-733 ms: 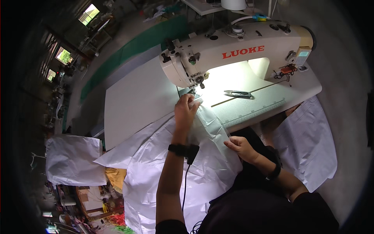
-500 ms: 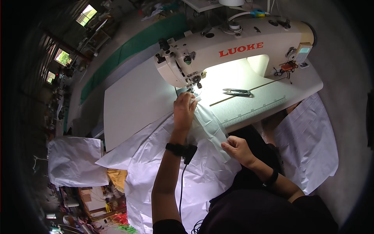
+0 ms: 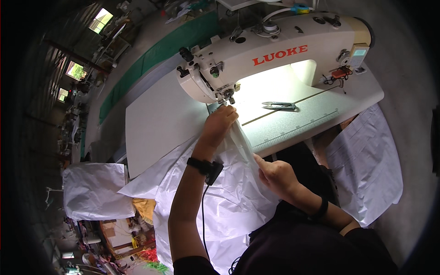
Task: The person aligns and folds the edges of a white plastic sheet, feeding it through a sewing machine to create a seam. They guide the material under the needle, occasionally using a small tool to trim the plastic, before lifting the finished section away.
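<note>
A dim workshop is lit at the far left by small windows [image 3: 101, 21], and a green strip [image 3: 137, 68] is laid behind the pale desk [image 3: 156, 123]. The desk is topped by a white sewing machine [image 3: 284, 41], under whose arm a bright light is cast. Snips [image 3: 280, 106] are placed beneath the arm, above a printed scale [image 3: 298, 127]. The white cloth [image 3: 240, 197] is draped over the near desk edge, its upper end gathered just beside the needle area. There it is gripped by the bent, closed fingers of the left hand [image 3: 223, 120]. The cloth's right edge is met by the fingertips of the right hand [image 3: 276, 176], lower down; whether it is pinched or only touched cannot be told. Both wrists are banded, and a cable [image 3: 203, 224] is hung from the left one. Other white sheets are seen at left [image 3: 96, 192] and right [image 3: 366, 165], with a yellow cloth [image 3: 145, 208] near the left one.
</note>
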`<state>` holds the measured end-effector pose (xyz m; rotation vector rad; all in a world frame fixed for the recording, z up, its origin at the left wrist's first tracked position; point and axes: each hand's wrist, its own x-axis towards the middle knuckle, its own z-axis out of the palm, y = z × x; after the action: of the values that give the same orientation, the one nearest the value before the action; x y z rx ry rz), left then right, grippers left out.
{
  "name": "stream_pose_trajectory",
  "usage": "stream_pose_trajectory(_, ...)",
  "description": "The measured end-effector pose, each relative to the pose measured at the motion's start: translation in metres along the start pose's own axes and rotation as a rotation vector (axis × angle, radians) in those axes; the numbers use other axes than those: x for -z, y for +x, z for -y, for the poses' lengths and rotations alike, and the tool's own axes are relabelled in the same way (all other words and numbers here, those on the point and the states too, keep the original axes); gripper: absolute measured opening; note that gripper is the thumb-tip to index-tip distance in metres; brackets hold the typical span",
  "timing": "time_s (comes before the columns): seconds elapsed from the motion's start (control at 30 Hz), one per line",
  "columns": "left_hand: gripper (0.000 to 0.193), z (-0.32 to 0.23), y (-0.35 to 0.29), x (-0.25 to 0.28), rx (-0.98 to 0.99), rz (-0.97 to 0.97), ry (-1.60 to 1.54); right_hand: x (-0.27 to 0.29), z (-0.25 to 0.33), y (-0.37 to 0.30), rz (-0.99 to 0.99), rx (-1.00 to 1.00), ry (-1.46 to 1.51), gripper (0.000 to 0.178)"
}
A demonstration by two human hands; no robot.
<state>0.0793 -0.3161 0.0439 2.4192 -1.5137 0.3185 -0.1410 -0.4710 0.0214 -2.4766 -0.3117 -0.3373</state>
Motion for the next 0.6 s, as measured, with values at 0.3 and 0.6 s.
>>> stream_pose_trajectory(0.3, 0.015, -0.001, -0.010, 0.007, 0.004, 0.014, 0.023, -0.001, 0.007, 0.002, 0.068, -0.030, -0.228, 0.042)
stream_pose_trajectory(0.6, 0.014, 0.002, -0.010, 0.008, -0.059, 0.004, 0.026, 0.001, 0.000, 0.026, -0.092, -0.261, 0.200, 0.015)
